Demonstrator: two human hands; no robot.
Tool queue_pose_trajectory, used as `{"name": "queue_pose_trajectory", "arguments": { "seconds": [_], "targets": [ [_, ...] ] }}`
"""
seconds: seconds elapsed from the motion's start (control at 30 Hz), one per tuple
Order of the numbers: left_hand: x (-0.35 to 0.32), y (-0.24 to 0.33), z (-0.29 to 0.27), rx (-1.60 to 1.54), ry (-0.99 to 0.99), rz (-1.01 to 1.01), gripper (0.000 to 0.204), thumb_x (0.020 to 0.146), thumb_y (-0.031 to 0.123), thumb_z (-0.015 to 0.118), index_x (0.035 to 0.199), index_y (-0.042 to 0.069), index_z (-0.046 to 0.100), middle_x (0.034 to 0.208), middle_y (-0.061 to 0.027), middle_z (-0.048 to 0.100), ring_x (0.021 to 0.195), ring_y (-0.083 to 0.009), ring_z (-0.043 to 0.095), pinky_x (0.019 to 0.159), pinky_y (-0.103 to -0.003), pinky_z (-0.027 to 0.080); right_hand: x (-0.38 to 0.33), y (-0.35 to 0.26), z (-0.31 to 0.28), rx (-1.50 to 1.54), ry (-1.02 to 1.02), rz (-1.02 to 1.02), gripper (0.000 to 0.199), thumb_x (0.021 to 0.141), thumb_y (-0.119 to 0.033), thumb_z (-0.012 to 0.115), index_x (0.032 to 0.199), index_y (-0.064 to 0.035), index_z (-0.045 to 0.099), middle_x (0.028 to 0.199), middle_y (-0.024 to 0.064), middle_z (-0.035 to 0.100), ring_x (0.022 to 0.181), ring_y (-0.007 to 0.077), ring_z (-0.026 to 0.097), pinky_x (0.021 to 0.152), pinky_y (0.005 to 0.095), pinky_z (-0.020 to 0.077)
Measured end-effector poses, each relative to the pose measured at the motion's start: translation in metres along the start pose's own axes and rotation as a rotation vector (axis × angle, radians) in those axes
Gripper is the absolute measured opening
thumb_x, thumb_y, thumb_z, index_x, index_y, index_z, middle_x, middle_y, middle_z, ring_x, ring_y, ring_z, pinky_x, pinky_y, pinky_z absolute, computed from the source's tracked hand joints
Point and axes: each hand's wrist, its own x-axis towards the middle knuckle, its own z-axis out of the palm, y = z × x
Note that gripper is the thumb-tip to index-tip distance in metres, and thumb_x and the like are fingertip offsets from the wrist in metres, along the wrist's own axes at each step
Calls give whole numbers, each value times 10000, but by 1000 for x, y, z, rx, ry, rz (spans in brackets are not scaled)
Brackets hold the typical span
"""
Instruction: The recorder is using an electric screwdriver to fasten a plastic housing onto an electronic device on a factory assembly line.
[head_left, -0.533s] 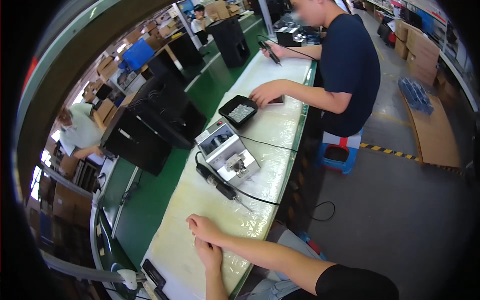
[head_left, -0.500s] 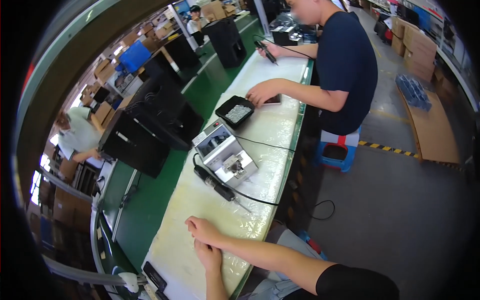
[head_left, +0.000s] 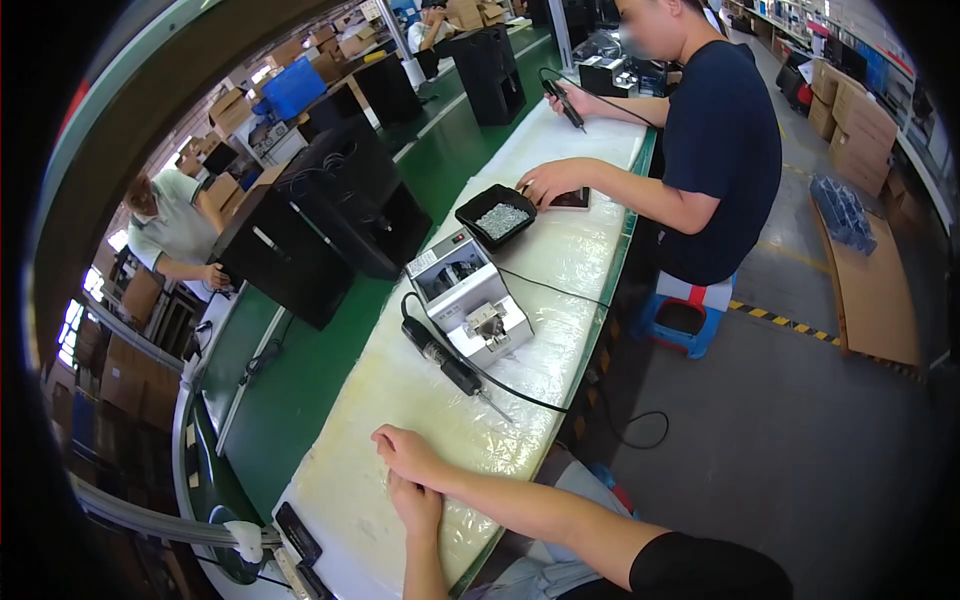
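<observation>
Both hands just resting on the table (head_left: pixel 420 400): right hand (head_left: pixel 408 458) over left hand (head_left: pixel 415 505), grips loose, holding nothing. Electric screwdriver (head_left: pixel 445 360) lies nearby.

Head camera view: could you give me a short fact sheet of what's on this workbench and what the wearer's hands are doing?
Bench: long white plastic-covered table
Left hand: empty, resting on the table
Right hand: empty, laid across the left hand
Nearest tool: black electric screwdriver, lying untouched
Behind it: grey box-shaped machine
Further along: black tray of small screws
Neighbour: co-worker's hand beside the tray
</observation>
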Motion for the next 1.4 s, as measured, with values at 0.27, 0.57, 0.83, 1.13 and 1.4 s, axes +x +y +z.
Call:
{"name": "queue_pose_trajectory", "arguments": {
  "seconds": [0.27, 0.57, 0.83, 1.13, 1.4],
  "targets": [
    [-1, -3, -2, -2, 17, 29, 228, 771, 40, 574, 983, -34, 617, 959, -204, 627, 929, -423, 554, 845, -485, 427, 2, 1, 2, 46, -23, 55, 213, 927, -169, 515, 1024, -4, 607, 774, 132, 653, 649, 227, 626, 617, 339, 501],
    [-3, -7, 7, -23, 48, 112, 229, 750, 30, 569, 964, -37, 614, 942, -202, 624, 918, -424, 557, 856, -486, 421, -2, -6, -9, 78, -39, 119, 211, 933, -192, 505, 1009, -25, 609, 715, 122, 637, 617, 245, 620, 582, 364, 485],
    [1, -5, 2, 0, 6, 52, 259, 761, 42, 563, 1006, -29, 607, 988, -203, 617, 974, -426, 540, 894, -500, 398, 0, -8, -6, 100, -43, 95, 206, 934, -185, 499, 1012, -22, 598, 704, 111, 624, 604, 232, 609, 578, 355, 485],
    [0, -3, 0, 31, 13, 82, 257, 762, 34, 559, 1004, -35, 612, 1004, -211, 622, 991, -429, 542, 887, -487, 412, 0, -8, -8, 119, -71, 133, 228, 953, -184, 496, 1036, 3, 597, 737, 100, 629, 623, 176, 609, 586, 306, 497],
    [4, -8, 2, 42, 87, 120, 236, 745, 31, 569, 965, -37, 620, 953, -212, 634, 945, -418, 568, 831, -464, 443, 2, -8, -7, 130, -102, 119, 223, 950, -168, 489, 1043, 1, 600, 751, 91, 630, 631, 156, 601, 590, 295, 494]
  ]
}}
